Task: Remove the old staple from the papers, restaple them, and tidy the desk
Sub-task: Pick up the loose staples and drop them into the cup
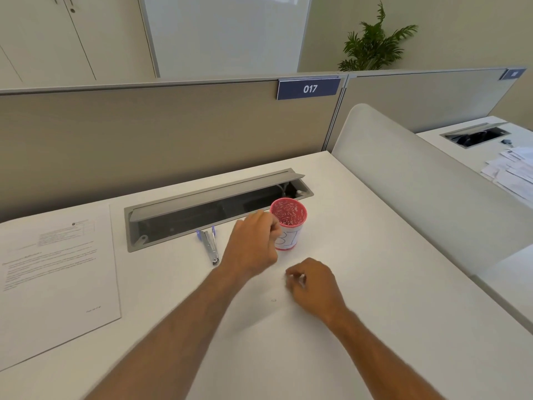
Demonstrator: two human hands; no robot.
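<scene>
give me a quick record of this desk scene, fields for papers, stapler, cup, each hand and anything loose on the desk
papers: stack lying flat at the desk's left edge, untouched
stapler: silver with blue ends, lying on the desk just in front of the open cable tray, left of the cup
cup: pink patterned cup with a white label, upright
left hand: closed, at the cup's left side near its rim; contents not visible
right hand: fingers curled in a pinch low over the desk; contents too small to tell
loose item: small staple-like bit on the desk by the right hand
</scene>
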